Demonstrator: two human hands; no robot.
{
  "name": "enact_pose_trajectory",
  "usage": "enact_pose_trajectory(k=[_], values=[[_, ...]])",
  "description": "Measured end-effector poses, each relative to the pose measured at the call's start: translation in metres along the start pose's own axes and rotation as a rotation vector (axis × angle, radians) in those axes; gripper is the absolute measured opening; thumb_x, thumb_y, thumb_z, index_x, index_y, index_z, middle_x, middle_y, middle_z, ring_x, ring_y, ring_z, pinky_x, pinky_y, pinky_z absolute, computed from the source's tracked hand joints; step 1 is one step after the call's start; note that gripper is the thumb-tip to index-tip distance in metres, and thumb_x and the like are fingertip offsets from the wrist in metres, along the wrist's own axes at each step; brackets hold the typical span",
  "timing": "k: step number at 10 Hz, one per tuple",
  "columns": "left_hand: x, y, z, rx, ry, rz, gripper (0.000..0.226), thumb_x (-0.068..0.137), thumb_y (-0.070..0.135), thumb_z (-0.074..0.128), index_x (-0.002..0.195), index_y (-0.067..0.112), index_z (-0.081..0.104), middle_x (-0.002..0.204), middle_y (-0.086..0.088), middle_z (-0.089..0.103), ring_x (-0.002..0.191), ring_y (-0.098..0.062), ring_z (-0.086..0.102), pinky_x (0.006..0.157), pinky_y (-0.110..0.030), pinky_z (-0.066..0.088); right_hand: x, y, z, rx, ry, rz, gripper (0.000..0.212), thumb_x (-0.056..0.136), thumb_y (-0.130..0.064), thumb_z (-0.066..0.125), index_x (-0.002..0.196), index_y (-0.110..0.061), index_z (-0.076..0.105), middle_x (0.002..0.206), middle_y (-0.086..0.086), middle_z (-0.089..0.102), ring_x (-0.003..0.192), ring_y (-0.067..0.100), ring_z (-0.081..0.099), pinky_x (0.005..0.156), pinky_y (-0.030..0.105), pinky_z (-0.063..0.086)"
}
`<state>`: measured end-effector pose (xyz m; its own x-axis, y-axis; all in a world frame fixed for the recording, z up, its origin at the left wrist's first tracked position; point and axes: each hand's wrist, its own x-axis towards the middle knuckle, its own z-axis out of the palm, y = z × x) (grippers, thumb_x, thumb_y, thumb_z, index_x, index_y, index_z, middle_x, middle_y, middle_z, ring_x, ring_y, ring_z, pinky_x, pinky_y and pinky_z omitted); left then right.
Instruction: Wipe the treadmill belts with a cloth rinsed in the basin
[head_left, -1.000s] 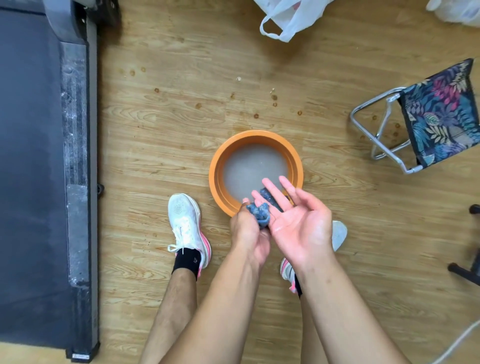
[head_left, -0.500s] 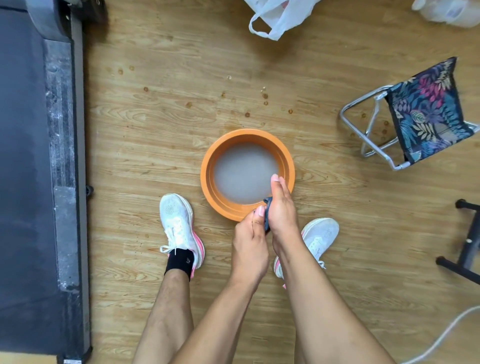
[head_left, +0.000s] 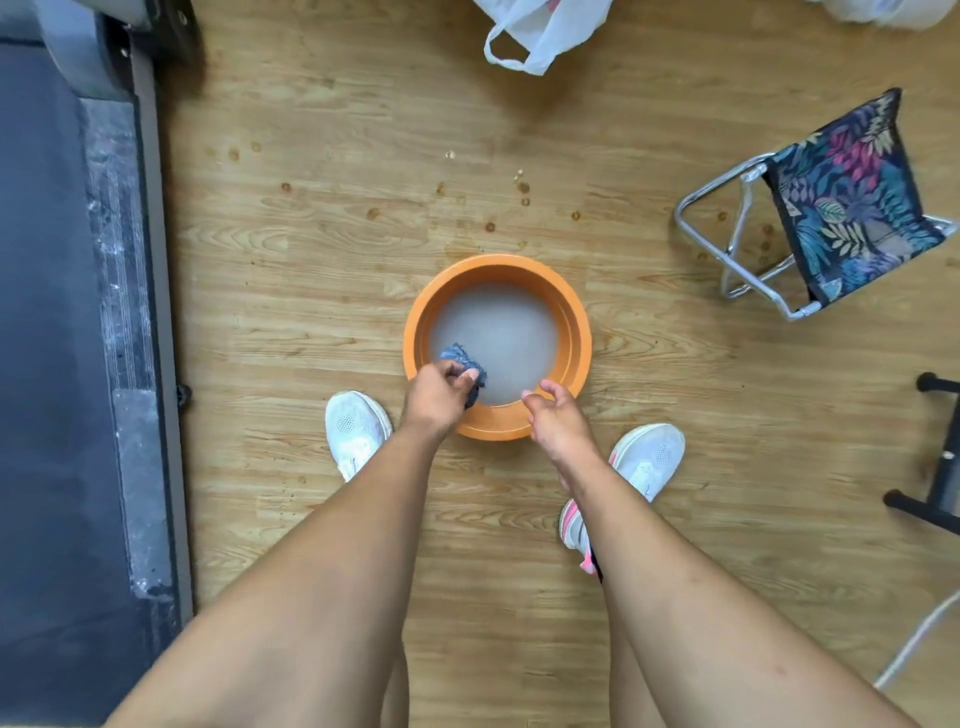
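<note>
An orange basin (head_left: 575, 332) with cloudy grey water stands on the wooden floor in front of my feet. My left hand (head_left: 439, 395) grips a bunched blue cloth (head_left: 462, 362) over the basin's near left side, at the water's edge. My right hand (head_left: 553, 415) hovers over the basin's near right rim, fingers loosely curled, holding nothing. The treadmill belt (head_left: 47, 364) runs dark grey along the left edge, with a dusty side rail (head_left: 122, 291) beside it.
A folding stool (head_left: 852, 208) with a floral seat stands at the right. A white plastic bag (head_left: 540, 31) lies at the top. A black metal stand (head_left: 935, 467) sits at the far right edge. Dried drip stains (head_left: 491, 226) dot the floor beyond the basin.
My hands were pressed together on the cloth above the basin's near rim. They have separated: my left hand keeps the cloth at the water, my right hand has let go.
</note>
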<state>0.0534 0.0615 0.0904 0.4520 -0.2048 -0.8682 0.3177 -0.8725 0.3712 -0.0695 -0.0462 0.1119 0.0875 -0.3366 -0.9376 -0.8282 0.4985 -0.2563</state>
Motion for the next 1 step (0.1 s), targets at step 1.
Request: enact_pose_trajectory(k=[1], values=[[0.0093,0.0117,-0.0021,0.074,-0.373,0.042,0.053,0.095,0.030,0.077,0.143,0.012,0.061,0.141,-0.005,0.066,0.122,-0.019,0.065,0.099,-0.029,0.048,0.0163,0.0052,0.0072,-0.031,0.013,0.001,0.052,0.097,-0.038,0.061,0.145,-0.022,0.050,0.138,0.007,0.064,0.123,0.025,0.064,0.114,0.049,0.047]])
